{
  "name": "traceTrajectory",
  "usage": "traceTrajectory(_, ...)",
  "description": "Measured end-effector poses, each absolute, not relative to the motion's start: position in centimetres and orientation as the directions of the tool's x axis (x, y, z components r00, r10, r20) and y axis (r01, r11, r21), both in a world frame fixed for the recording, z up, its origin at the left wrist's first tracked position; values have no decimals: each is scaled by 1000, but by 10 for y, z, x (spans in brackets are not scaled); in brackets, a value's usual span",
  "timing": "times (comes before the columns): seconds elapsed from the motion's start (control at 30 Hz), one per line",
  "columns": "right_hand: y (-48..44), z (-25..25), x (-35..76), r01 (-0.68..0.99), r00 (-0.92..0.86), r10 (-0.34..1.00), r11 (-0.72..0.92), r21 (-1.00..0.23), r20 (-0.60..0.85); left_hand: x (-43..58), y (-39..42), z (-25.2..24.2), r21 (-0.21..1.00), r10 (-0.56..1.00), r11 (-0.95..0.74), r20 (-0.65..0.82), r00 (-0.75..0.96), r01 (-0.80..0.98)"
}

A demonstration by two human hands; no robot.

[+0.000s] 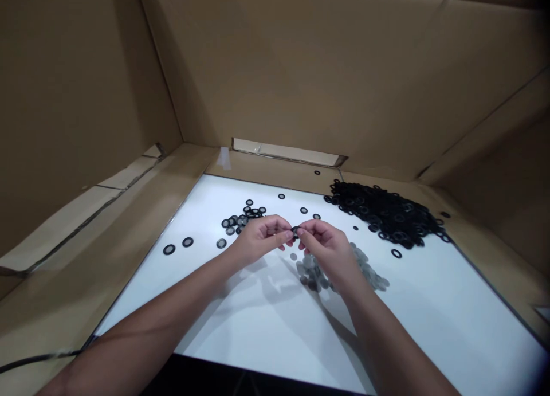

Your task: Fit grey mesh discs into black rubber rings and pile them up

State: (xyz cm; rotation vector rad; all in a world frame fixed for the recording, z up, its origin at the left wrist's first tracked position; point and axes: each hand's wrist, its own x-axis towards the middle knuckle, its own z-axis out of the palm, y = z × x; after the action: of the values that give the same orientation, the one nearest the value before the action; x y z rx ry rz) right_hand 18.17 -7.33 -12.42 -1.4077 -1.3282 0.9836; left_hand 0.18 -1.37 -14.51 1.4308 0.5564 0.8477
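While both bare forearms angle in from the bottom of the view, the left forearm (163, 310) and the right forearm (387, 338) converge toward the middle of a white worktop (258, 350), wrists slightly raised. The left hand (260, 241) and right hand (326, 253) hover above the surface with their fingers curled inward, nearly closed, and their fingertips meet. Between the thumbs and forefingers, a small black washer (294, 231) is pinched by both hands, with the fingertips hiding most of it.

Just beneath and beyond the right hand, a loose spread of grey discs (313, 273) lies flat on the worktop, running out to the right. Off to the left, three single dark-rimmed washers (188, 242) sit apart from one another. Farther on, just beyond the left hand, a small cluster of black-and-grey washers (240, 221) lies in an overlapping patch.

Toward the far right corner, a large heap of black washers (382, 212) spills from the worktop onto the brown cardboard border (107, 230). One stray washer (317, 172) rests on the cardboard near the far edge. Cardboard walls (275, 69) rise around three sides, and a black cable (38, 360) crosses the near left corner.
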Motion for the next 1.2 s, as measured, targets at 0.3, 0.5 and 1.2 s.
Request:
traceTrajectory(0.3, -73, -131, 178, 217, 82, 991, 86, -972, 106, 2, -11, -148, 975, 808, -119, 204, 552, -186)
traceTrajectory(0.5, -73, -134, 177, 294, 123, 984, 86, -952, 128, 2, -13, -146, 981, 797, -99, 179, 577, -167)
traceTrajectory(1.2, -76, -130, 177, 263, 131, 988, 41, -964, 78, -1, -12, -146, 990, 788, -107, 138, 600, -87)
